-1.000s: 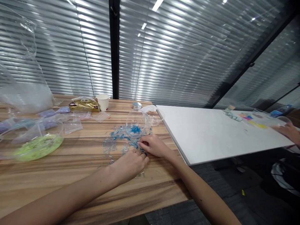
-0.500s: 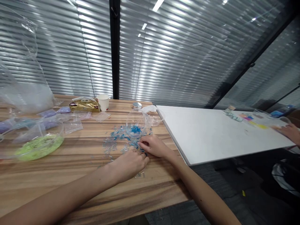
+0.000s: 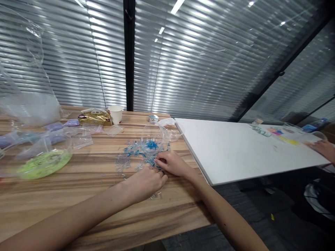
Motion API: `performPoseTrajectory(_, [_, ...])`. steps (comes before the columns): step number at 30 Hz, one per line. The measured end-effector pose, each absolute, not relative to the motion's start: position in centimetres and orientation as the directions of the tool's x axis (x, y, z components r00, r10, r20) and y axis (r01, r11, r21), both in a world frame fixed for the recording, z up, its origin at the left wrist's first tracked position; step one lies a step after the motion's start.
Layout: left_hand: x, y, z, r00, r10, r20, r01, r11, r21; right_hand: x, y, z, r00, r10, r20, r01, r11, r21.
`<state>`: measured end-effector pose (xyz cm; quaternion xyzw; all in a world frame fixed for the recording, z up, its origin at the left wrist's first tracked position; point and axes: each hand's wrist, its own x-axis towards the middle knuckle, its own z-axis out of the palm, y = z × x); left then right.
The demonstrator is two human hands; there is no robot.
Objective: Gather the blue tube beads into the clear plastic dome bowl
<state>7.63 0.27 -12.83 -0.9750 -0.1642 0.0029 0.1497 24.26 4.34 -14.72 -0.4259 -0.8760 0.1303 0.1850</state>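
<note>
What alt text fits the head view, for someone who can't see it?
A person's left hand and right hand are close together at small blue and clear pieces scattered on a wood-grain table, in front of a clear container. A gold packet and a white cup sit farther back; a co-worker's hand shows at a white table to the right.

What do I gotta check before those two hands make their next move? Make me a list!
1. Small blue-and-clear tube-shaped pieces gathered together: not ok, scattered across the striped brown wooden table.
2. Clear round plastic tub near the bare right hand: ok.
3. Right hand gripping a piece: cannot tell.
4. Bare left hand holding anything: cannot tell, view blocked.
5. White paper cup upright, away from both hands: ok.
</note>
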Motion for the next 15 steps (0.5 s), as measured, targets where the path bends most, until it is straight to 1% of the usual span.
performPoseTrajectory(8, [7.75, 0.26, -12.78, 0.942, 0.337, -0.004, 0.321, -0.9, -0.294, 24.25, 4.29, -14.63, -0.565, 0.796, 0.218, 0.692, 0.601, -0.4])
performPoseTrajectory(12, [7.76, 0.26, -12.98, 0.944, 0.33, 0.013, 0.319, -0.902, -0.291, 24.3, 4.29, -14.75, -0.564, 0.796, 0.222, 0.69, 0.601, -0.402])
performPoseTrajectory(15, [7.69, 0.32, -13.39, 0.944, 0.329, 0.032, 0.326, -0.908, -0.262, 24.29, 4.29, -14.81, -0.565, 0.795, 0.22, 0.688, 0.601, -0.405])
